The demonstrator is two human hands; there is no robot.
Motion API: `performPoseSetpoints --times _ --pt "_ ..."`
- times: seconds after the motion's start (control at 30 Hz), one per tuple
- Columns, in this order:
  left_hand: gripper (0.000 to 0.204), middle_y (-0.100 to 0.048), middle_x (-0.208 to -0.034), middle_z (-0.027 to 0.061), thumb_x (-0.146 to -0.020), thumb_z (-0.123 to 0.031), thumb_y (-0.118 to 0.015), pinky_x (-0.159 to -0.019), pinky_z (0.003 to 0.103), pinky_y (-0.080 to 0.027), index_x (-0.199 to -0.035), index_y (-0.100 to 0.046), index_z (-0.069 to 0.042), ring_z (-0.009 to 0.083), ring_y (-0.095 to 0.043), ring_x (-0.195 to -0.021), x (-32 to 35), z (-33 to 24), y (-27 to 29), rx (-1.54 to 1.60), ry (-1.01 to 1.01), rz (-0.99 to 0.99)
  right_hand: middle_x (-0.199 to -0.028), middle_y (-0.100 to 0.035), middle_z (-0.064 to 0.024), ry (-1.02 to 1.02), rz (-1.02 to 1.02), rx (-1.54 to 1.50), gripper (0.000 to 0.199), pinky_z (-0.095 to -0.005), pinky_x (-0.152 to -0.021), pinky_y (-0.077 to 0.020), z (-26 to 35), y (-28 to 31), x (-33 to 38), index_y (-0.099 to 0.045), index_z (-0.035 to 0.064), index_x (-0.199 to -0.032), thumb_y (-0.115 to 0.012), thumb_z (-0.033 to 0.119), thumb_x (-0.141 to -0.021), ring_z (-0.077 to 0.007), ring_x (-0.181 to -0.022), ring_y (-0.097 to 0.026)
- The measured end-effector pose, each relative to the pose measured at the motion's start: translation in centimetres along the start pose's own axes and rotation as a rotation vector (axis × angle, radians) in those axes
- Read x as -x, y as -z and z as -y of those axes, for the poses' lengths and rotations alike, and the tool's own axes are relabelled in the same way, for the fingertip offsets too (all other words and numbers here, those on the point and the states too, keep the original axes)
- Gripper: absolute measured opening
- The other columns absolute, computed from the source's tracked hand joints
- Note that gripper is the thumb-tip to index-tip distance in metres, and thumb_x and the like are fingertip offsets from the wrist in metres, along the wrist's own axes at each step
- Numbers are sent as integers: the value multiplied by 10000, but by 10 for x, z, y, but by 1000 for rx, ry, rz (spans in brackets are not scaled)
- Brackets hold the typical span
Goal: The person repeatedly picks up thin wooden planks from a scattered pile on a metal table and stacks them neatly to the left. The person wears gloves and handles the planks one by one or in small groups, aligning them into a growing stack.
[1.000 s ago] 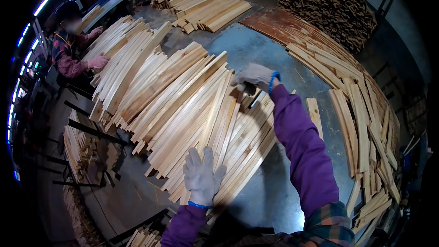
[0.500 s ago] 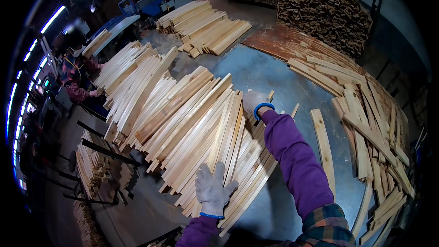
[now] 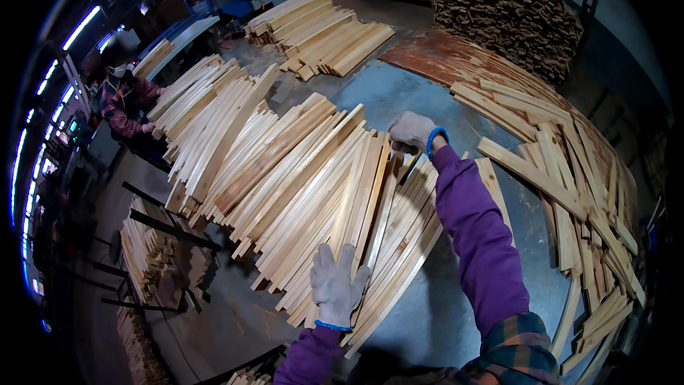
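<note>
My gloved left hand (image 3: pixel 335 289) lies flat, fingers stretched, over the near ends of a wide row of pale wooden strips (image 3: pixel 292 192) on the blue-grey metal table (image 3: pixel 370 93). My gloved right hand (image 3: pixel 412 133) is closed at the far end of a wooden strip (image 3: pixel 380 217) with a shiny upper face. That strip stands a little apart from the row, with a dark gap beside it. The right fingertips are hidden under the glove's back. Several flat strips (image 3: pixel 410 242) lie to the right of it, below my right forearm.
Loose boards (image 3: pixel 563 192) lie crisscross on the right, partly on a worn reddish-brown panel (image 3: pixel 442 57). Stacked strips (image 3: pixel 320 32) lie at the back. A masked co-worker (image 3: pixel 125 100) handles strips at the far left. A large wood stack (image 3: pixel 502 18) stands behind. Black metal bars (image 3: pixel 174 228) jut out at left.
My right hand has moved slightly away and right, its fingers now curled. A board now lies slanted at the left edge of the right-hand pile. My left hand stays nearly in place.
</note>
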State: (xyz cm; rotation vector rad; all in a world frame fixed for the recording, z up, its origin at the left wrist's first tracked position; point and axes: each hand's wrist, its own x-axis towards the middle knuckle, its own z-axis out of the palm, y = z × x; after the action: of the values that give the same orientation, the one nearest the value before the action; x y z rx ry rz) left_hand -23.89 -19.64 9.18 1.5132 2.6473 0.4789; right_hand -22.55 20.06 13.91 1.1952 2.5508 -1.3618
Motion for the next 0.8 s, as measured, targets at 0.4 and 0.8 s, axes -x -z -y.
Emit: performPoseSetpoints --times 0.4,0.8 --pt "359 -731 -985 186 -925 -367 -722 -782 446 -569 -1117 -711 -65 361 -713 -895 22 33 80 94 45 -126 -1186 -741 -200 173 -406 -31 577 -401 -910 -569 -27 -18 101 -620 29 -1393 -625 407 -957 -320 -1051 -727" --pt "657 -563 -1333 198 -867 -247 -722 -960 541 -516 -1475 -475 -215 433 -562 -1217 -149 149 16 -185 -90 -5 -1125 -686 -276 -91 -143 69 555 -558 -876 -542 -70 -154 214 -458 128 -1402 -576 433 -954 -469 -1028 -686"
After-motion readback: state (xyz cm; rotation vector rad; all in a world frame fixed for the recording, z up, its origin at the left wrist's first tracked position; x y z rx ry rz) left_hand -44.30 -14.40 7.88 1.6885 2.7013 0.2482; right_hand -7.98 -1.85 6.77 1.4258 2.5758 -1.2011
